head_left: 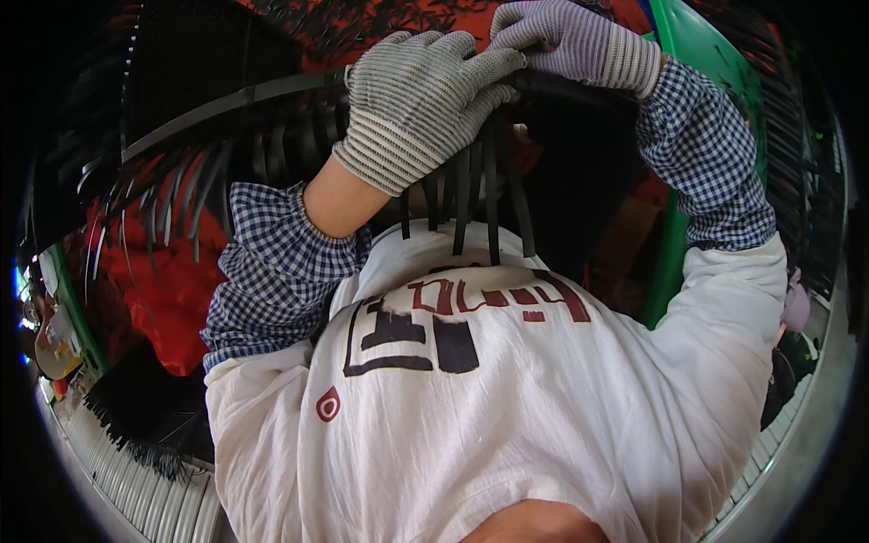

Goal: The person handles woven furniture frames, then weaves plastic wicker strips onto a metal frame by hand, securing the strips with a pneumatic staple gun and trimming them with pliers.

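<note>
Across the space before my chest runs a long black flat band (pixel 244 98), with many narrow black strips (pixel 493 195) hanging from its edge like a fringe. My left hand (pixel 421 95), in a grey and white striped knit glove, is closed over this band, its thumb pointing right. In a matching glove, my right hand (pixel 566 38) pinches close beside the left thumb, its fingertips at the band's edge. Whatever lies between the right fingertips is too small to make out. The band's underside is hidden behind the left hand.
Loose black strip scraps (pixel 380 18) lie on a red surface at the far side. A green plastic rim (pixel 715 54) curves along the right. Red sheeting (pixel 158 290) shows at left below the fringe. White parallel rollers or slats (pixel 154 493) stand at lower left.
</note>
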A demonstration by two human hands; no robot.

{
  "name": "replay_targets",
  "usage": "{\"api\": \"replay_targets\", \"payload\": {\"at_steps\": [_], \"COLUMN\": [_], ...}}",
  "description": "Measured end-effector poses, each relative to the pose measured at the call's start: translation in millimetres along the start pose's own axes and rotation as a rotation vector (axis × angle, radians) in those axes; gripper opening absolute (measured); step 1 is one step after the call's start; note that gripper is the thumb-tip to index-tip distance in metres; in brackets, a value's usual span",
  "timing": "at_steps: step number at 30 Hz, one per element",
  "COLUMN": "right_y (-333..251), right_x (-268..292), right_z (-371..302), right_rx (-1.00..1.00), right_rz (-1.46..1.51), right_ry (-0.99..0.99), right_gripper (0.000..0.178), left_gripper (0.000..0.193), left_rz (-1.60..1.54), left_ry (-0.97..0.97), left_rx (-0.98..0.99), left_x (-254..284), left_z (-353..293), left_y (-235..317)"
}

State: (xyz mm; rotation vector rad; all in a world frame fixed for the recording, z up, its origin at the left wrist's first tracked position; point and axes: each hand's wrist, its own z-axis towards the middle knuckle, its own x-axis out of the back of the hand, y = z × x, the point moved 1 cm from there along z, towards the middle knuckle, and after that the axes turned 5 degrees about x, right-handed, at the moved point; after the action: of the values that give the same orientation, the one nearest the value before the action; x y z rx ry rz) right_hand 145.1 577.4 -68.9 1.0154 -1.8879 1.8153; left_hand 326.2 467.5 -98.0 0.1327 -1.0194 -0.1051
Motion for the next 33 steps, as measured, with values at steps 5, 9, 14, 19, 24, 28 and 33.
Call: {"api": "replay_targets", "payload": {"at_steps": [5,9,14,19,24,28,33], "right_y": [-9,-19,-14,-25,-2,-2,-4], "right_x": [4,12,7,2,-3,3,4], "right_z": [-1,-4,-20,1,8,10,12], "right_rx": [0.087,0.058,-0.024,-0.217,-0.484,-0.495,-0.521], "right_rz": [-0.200,-0.598,-0.773,-0.106,0.395,0.310,0.309], "right_ry": [0.123,0.233,0.385,0.522,0.500,0.390,0.398], "right_gripper": [0.021,0.019,0.012,0.012,0.014,0.020,0.021], "left_gripper": [0.032,0.029,0.027,0.028,0.032,0.032,0.031], "left_rz": [-0.006,-0.261,-0.238,-0.253,-0.297,-0.281,-0.267], "left_ry": [-0.002,-0.255,-0.507,-0.527,-0.530,-0.494,-0.400], "left_rx": [-0.006,0.057,0.130,0.219,0.255,0.249,0.239], "left_x": [-4,21,28,43,32,40,21], "left_z": [0,19,38,31,33,35,28], "left_y": [-8,-20,-15,-16,-18,-12,-19]}}
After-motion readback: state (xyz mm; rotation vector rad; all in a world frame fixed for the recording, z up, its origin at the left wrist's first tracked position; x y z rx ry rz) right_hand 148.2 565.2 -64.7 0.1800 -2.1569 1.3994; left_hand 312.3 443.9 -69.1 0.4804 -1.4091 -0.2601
